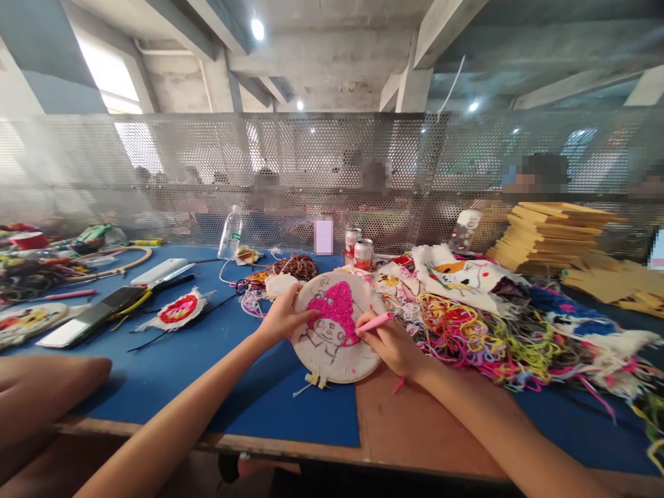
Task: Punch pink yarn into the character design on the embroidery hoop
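Left hand (281, 316) grip closed on round hoop (337, 327); right hand (390, 344) grip closed on pink tool (374, 322). Tool tip hidden behind fingers. Fluffy pink patch, thin drawn lines below.

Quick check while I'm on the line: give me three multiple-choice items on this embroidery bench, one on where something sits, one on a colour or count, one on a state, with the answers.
1. Where do the two drink cans stand?
A. Behind the embroidery hoop, near the perforated screen
B. On the stack of yellow boards
C. At the near table edge

2. What colour is the filled-in patch on the hoop's fabric?
A. Green
B. Pink
C. Black

3. What is the right hand doing?
A. Lying flat and empty on the table
B. Holding a pink punch needle at the hoop
C. Gripping a can

Answers: 1 A, the cans stand past the hoop close to the screen. 2 B, the stitched area is bright pink. 3 B, the fingers pinch the pink tool against the fabric while the left hand grips the hoop's rim.
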`<action>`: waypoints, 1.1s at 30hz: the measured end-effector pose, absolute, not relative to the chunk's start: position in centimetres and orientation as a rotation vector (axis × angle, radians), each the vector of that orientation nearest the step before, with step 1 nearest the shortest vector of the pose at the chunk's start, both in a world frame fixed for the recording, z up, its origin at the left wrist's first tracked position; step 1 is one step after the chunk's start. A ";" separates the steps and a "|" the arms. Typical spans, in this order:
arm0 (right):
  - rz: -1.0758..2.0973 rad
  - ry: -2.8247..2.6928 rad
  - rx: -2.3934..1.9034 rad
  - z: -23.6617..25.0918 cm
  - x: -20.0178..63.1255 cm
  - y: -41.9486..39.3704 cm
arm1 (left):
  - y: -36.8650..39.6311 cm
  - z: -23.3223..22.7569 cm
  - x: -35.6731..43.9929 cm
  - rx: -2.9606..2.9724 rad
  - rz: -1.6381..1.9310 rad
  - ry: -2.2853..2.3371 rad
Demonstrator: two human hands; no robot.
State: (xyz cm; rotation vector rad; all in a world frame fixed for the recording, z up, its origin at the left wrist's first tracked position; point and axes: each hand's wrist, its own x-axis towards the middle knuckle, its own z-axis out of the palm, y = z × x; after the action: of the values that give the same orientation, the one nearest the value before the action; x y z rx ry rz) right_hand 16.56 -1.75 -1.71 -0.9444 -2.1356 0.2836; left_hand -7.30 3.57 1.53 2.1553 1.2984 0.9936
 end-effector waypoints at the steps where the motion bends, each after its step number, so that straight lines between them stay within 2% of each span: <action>1: 0.291 -2.128 -0.926 -1.7 16.6 -1.8 | 3.5 1.6 -7.3 2.158 0.993 1.304; 33: 0.322 -2.168 -0.923 -1.2 17.3 -2.1 | 3.3 1.9 -7.3 2.134 1.022 1.231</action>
State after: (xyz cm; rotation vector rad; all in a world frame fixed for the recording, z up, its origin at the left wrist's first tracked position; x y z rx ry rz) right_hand 17.34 -2.07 -1.20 -0.9232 -2.1682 0.3223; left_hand -7.25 3.25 1.88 2.1339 1.2305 1.0219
